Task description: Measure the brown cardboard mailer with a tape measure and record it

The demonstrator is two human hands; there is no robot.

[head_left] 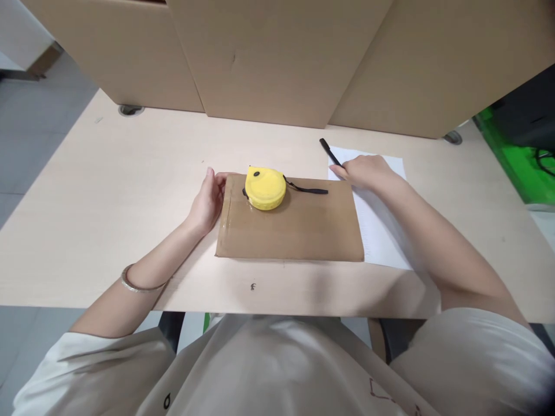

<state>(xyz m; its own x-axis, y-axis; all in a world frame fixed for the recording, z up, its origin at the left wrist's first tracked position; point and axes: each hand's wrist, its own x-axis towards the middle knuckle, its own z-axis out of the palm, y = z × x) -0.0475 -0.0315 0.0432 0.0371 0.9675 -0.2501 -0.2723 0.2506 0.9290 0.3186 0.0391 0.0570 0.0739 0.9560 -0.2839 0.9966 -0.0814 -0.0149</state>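
A flat brown cardboard box [312,231] lies in front of me. On its top rests a yellow tape measure [266,189], whose black wrist strap [310,189] trails to the right. My left hand [210,202] grips the box at its left end, thumb up, with the fingers partly hidden behind the far left corner. At the far right corner, my right hand [368,171] is closed on a black pen [330,152] that points up and to the left; most of its fingers are out of sight. Beneath that hand and partly under the box is a white sheet of paper [381,228].
Large cardboard boxes [277,58] stand like a wall along the back of the light wooden desk [87,231]. Cable holes [130,110] sit near the back corners. At the far right is a green surface [503,156] with dark items.
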